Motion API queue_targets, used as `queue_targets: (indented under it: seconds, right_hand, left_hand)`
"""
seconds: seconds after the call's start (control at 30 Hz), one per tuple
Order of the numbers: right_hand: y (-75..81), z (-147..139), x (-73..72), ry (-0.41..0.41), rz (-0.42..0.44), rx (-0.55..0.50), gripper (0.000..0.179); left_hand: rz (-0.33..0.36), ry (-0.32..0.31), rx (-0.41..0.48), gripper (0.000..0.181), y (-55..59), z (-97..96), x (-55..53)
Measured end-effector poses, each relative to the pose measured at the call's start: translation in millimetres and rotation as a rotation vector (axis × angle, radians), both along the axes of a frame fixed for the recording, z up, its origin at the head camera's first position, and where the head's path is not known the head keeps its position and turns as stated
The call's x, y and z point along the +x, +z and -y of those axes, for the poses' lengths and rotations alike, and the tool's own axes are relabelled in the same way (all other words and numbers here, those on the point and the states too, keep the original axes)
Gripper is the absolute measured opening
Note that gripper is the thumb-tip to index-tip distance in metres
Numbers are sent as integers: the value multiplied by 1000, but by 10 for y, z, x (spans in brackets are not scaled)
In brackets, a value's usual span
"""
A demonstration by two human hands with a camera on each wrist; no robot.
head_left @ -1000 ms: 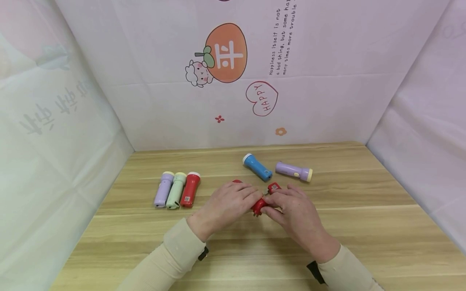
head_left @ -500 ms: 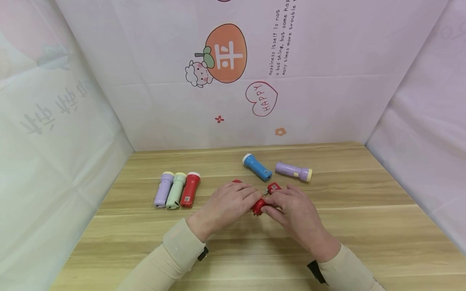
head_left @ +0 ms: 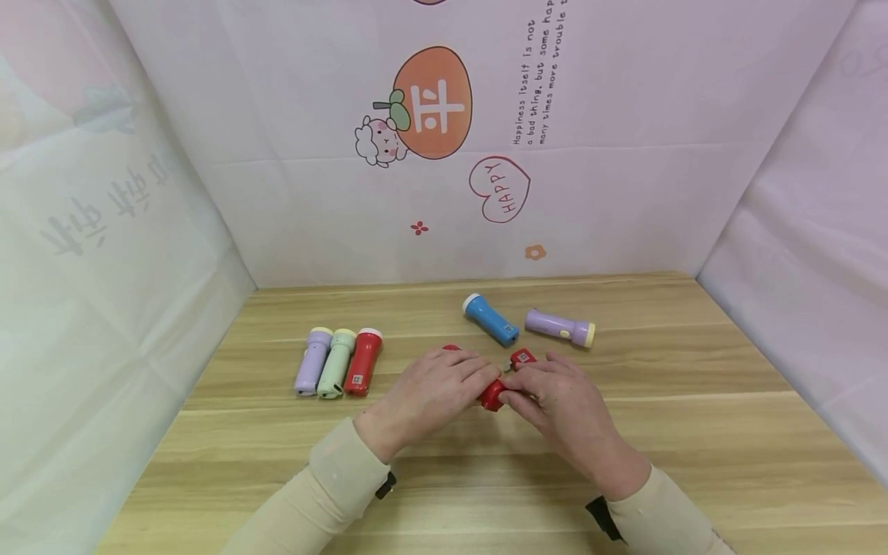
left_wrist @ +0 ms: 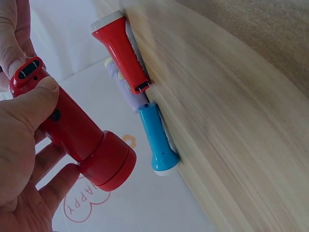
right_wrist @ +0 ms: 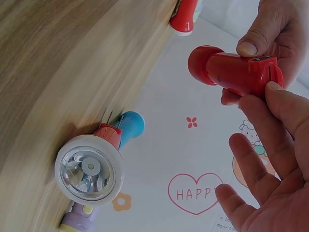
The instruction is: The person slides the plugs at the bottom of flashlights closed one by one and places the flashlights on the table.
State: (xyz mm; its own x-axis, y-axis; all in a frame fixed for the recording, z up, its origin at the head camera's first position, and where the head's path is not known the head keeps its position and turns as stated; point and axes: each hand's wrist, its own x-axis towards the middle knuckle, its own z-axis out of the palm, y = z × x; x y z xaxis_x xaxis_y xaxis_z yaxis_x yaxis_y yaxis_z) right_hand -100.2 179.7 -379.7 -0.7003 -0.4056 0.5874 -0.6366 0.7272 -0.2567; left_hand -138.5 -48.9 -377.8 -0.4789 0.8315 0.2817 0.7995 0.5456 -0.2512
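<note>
My left hand (head_left: 438, 389) grips a red flashlight (left_wrist: 79, 130) around its body, thumb on the side near the tail. The flashlight's round head points away, as the left wrist view shows. At the tail end my right hand (head_left: 565, 405) pinches with thumb and index finger, the other fingers spread loosely. A narrow slot shows on that end in the right wrist view. Just beyond my right hand lies a second red flashlight (head_left: 523, 357), partly hidden by the fingers; its white-rimmed lens (right_wrist: 90, 169) faces the right wrist camera, and two thin metal prongs stick up behind it.
On the wooden table (head_left: 416, 493), a purple flashlight (head_left: 312, 362), a pale green flashlight (head_left: 337, 364) and another red flashlight (head_left: 364, 362) lie side by side at left. Farther back are a blue flashlight (head_left: 490, 318) and another purple flashlight (head_left: 560, 327). Printed cloth walls enclose the table.
Prongs that stuck out of the held flashlight's tail end a second ago no longer show; that end now looks smooth. Both hands have stayed nearly in place.
</note>
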Motion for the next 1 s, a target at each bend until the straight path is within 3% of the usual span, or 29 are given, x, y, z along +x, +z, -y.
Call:
queue_targets:
  seconds: [1.0]
  right_hand:
    - [3,15,-3,3,-4,30,23]
  left_hand:
    - [5,-9,33,48,-9,35,21]
